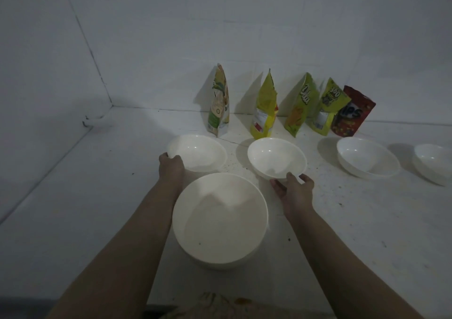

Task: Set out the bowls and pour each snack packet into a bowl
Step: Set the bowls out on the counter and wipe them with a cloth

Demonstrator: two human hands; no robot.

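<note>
Several white bowls sit on a white counter. My left hand (pixel 171 165) grips the near rim of the far-left bowl (pixel 199 152). My right hand (pixel 294 189) grips the near rim of the middle bowl (pixel 276 157), which tilts slightly. A larger white bowl (pixel 220 218) stands closest to me, between my forearms. Two more bowls (pixel 368 157) (pixel 434 162) rest to the right. Behind them, several snack packets lean against the back wall: a white-green one (pixel 219 103), a yellow one (pixel 265 108), two green ones (pixel 300 106) (pixel 326 108) and a red one (pixel 352 113).
The white counter (pixel 97 196) meets a wall on the left and a wall at the back. Dark specks dot the surface near the bowls. The counter's front edge runs along the bottom of the view.
</note>
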